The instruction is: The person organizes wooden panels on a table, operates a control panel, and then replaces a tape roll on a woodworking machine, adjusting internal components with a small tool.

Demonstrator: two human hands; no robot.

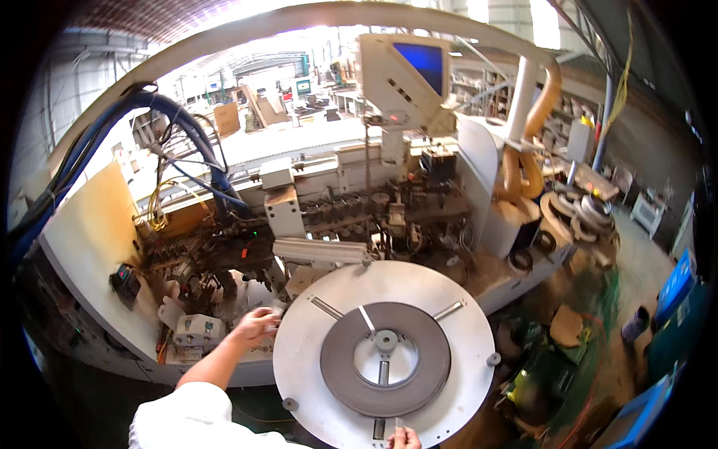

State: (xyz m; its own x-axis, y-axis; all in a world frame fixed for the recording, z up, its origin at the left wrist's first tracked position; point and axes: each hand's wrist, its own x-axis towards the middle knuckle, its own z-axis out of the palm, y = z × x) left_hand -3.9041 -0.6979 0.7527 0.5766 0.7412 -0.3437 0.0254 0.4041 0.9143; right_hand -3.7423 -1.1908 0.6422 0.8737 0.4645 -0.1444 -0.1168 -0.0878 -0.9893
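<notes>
In front of me a large round white turntable [299, 367] carries a wide coil of dark grey-brown band [430, 352]. The coil lies flat around a central hub [386, 342], and a short white strip [366, 318] crosses its upper left part. My left hand [258, 326] is at the turntable's left edge, its fingers closed on a small pale thing, too blurred to name. At the near rim, below the coil, is my right hand [404, 438]. Its fingers are pinched beside a small pale piece, and the lower part of the hand is cut off by the picture's edge.
A long machine [359, 209] with rollers and cables stands behind the turntable. Above it hangs a control box with a blue screen [420, 66]. Several coils [580, 217] are stacked at the right, near a yellow hose [516, 179]. Green clutter [535, 374] covers the floor at right.
</notes>
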